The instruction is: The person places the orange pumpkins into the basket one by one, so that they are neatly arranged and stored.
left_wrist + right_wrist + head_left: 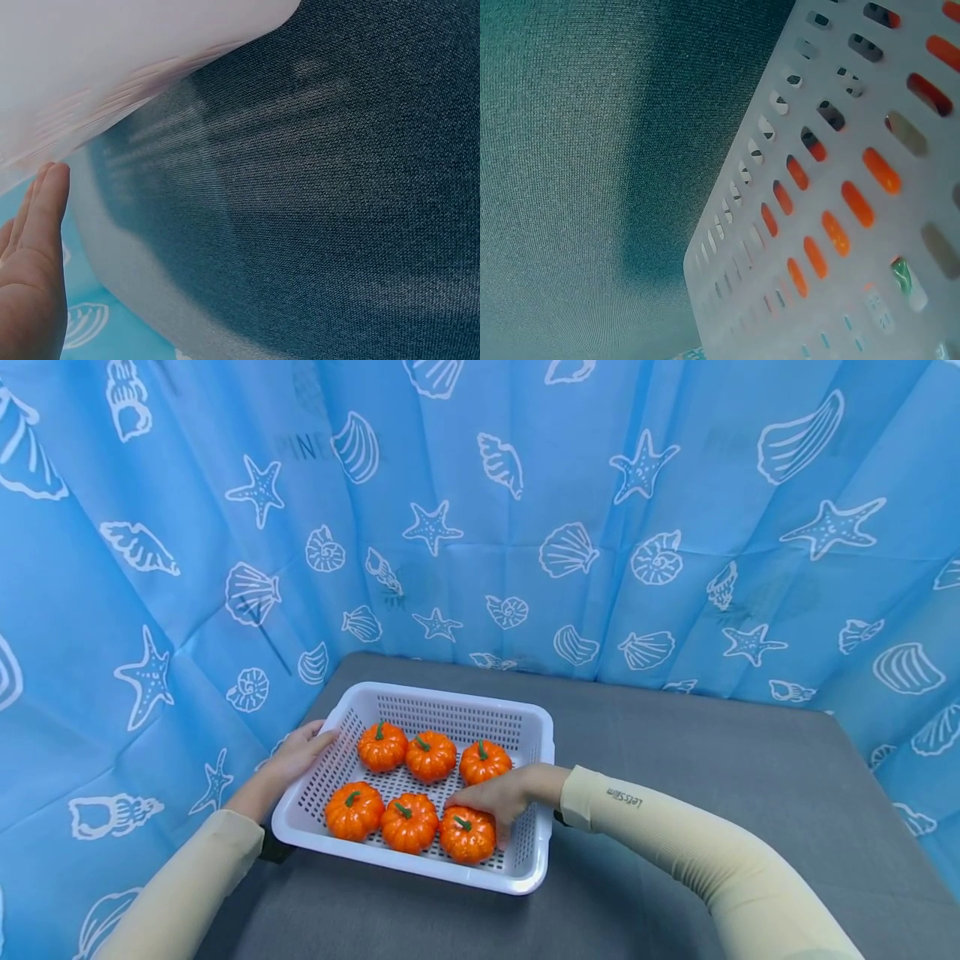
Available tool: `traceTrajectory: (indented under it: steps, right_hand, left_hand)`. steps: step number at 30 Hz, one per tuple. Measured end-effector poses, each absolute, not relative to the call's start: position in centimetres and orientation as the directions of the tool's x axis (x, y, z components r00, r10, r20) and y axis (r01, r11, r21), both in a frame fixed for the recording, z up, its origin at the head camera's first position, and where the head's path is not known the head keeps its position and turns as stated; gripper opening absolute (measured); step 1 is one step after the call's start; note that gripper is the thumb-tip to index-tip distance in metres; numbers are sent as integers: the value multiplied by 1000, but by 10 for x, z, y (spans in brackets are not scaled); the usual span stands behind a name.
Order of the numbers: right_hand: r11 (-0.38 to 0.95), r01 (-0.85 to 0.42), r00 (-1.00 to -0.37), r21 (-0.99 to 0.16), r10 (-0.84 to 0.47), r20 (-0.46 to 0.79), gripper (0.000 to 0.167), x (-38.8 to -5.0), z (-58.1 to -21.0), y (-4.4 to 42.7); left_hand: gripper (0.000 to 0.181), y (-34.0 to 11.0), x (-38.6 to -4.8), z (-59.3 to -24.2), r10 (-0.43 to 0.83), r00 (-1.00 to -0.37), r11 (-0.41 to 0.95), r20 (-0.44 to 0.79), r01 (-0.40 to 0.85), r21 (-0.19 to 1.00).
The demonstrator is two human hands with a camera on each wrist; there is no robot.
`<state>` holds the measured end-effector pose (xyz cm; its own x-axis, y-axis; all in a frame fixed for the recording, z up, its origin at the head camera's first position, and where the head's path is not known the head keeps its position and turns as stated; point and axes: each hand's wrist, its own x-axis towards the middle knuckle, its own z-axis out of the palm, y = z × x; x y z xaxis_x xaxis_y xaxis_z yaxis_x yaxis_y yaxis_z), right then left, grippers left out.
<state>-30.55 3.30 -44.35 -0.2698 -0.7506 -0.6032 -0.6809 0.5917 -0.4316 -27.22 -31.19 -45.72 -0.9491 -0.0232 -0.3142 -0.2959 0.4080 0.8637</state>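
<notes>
A white slotted plastic basket (408, 870) stands on the grey table with several small orange toy pumpkins in two rows. My left hand (296, 753) holds the basket's left side, thumb at the rim; its fingers (46, 202) lie straight along the outer wall in the left wrist view. Reaching over the right rim, my right hand (504, 793) grips the front-right pumpkin (467, 837), fingers on top and thumb at its right side. Behind that hand lies the back-right pumpkin (484, 762). In the right wrist view the basket wall (817, 217) hides the hand.
Grey cloth covers the table (675, 760), which stretches to the right of the basket. A blue curtain (480, 568) with white shells and starfish hangs along the back and left. Both forearms wear cream sleeves (675, 835).
</notes>
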Motion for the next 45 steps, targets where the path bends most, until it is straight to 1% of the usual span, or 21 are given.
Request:
traceTrajectory:
  steps: [6, 11, 20, 26, 30, 34, 37, 41, 45]
  right_hand:
    - [602, -683, -288, -414, -742, -605, 90, -304, -443, 33]
    - [615, -679, -301, -401, -731, -612, 92, -303, -443, 32]
    - [634, -662, -314, -399, -718, -621, 97, -304, -440, 32]
    - [652, -622, -329, -433, -720, -611, 98, -304, -434, 33]
    - [651, -616, -330, -443, -724, -606, 96, -304, -426, 34]
    - [635, -638, -329, -436, -737, -591, 91, -306, -417, 37]
    - [624, -636, -336, -454, -754, -565, 84, -309, -407, 41]
    - [609, -594, -358, -525, -785, -506, 76, -314, -392, 53]
    - [568, -564, -392, -599, -823, -412, 69, -322, -378, 72]
  left_hand:
    - [64, -312, -273, -456, -25, -946, 410, -323, -304, 860]
    - [63, -313, -274, -456, -13, -951, 416, -310, -288, 863]
    - [67, -312, -278, -456, -5, -950, 428, -311, -284, 858]
    - [69, -314, -280, -457, -19, -939, 416, -342, -319, 852]
    - [71, -316, -282, -457, -25, -938, 438, -345, -321, 840]
    - [71, -317, -282, -455, -27, -943, 468, -332, -305, 829]
    - [71, -319, -282, -454, -30, -945, 489, -325, -298, 820]
    - [70, -323, -284, -450, -32, -948, 498, -317, -291, 817]
    - [73, -327, -287, -444, -31, -953, 507, -301, -274, 817]
